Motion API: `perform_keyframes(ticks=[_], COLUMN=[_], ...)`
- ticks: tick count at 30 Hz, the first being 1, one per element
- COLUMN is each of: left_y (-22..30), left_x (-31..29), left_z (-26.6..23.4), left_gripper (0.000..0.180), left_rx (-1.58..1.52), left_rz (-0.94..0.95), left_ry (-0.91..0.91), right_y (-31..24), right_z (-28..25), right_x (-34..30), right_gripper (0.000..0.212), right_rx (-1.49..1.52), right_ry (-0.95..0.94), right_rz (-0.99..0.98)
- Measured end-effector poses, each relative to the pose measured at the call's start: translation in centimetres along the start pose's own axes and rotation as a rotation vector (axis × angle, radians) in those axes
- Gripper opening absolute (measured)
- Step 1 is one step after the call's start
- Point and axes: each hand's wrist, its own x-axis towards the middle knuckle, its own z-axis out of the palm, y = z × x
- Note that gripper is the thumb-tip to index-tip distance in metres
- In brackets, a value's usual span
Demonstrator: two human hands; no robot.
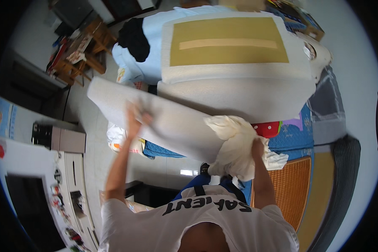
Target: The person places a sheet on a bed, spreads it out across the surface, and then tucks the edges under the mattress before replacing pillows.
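Note:
A long light-grey foam cushion (176,119) lies slantwise in front of me, one end at the far left and the other inside or under a bunched cream cloth cover (237,145); I cannot tell which. My left hand (137,117) is over the cushion's left half, blurred by motion, its fingers apart and nothing held. Gathered folds of the cream cloth are in my right hand (257,149), closed at the cushion's right end. Behind them rest a bare grey cushion (239,96) and a larger grey cushion (296,72) with a mustard-coloured panel (231,54).
A blue quilted cover (298,136) spreads at the right, beside a woven brown mat (281,189). Light-blue fabric (153,38) and a black cloth (134,40) lie at the back left. A white cabinet (75,176) lines the left wall. A black open box (155,195) stands low before me.

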Motion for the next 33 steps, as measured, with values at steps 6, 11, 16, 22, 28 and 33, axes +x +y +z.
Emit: perform_keyframes(ticks=[6, 11, 16, 22, 28, 33], left_y=[13.4, 13.0, 13.2, 13.5, 14.3, 15.0], left_x=[-4.8, -5.7, -5.6, -5.4, -6.9, -8.3], left_z=[10.2, 10.2, 9.7, 10.2, 9.8, 10.9], left_gripper=[0.108, 0.11, 0.107, 0.102, 0.098, 0.092], left_rx=[-0.069, -0.017, -0.022, -0.021, -0.027, -0.015], left_rz=[-0.259, -0.335, -0.355, -0.34, -0.314, -0.239], left_ry=[-0.393, -0.325, -0.314, -0.272, -0.232, -0.125], right_y=[2.4, -1.7, 0.5, -1.2, -4.5, -3.1], right_z=[-1.8, -4.4, -6.4, -16.3, -30.9, -42.8], right_x=[-1.5, -5.7, -9.2, -13.3, -14.9, -17.2], right_gripper=[0.035, 0.023, 0.02, 0.021, 0.025, 0.026], right_rx=[0.123, 0.389, 0.849, 1.412, 1.436, 1.348], right_ry=[-0.033, 0.029, 0.093, 0.132, 0.402, 0.576], right_rz=[-0.031, -0.006, 0.077, 0.191, 0.243, 0.017])
